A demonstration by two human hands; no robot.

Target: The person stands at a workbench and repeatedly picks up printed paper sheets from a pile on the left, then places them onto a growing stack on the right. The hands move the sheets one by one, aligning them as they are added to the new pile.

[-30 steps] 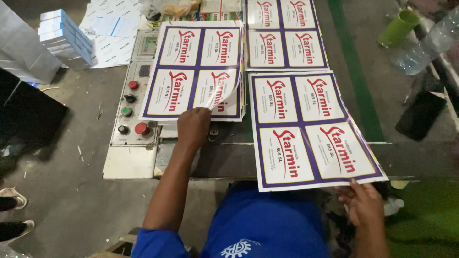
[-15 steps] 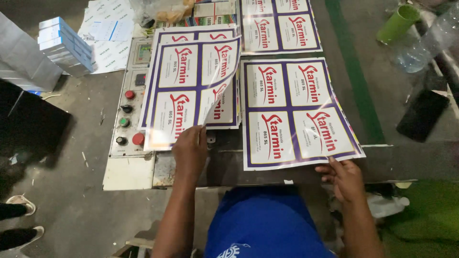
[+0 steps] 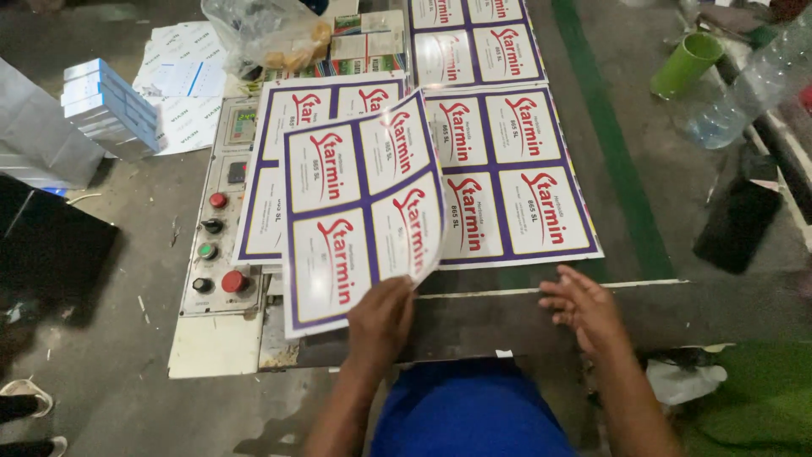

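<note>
Left hand (image 3: pixel 381 317) pinches the near edge of a glossy printed label sheet (image 3: pixel 364 203), lifted and bowed above the stack of label sheets (image 3: pixel 279 169) beside the control panel (image 3: pixel 218 228). Right hand (image 3: pixel 584 306) rests open, holding nothing, at the table's (image 3: pixel 660 296) near edge, just short of a flat label sheet (image 3: pixel 516 169). The lifted sheet appears light, floppy and slick, best gripped at an edge or corner.

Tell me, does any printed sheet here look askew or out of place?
Yes. The left hand lifts one label sheet by its lower edge; it curls and sits tilted over the flat stack. The right sheet lies flat.
</note>
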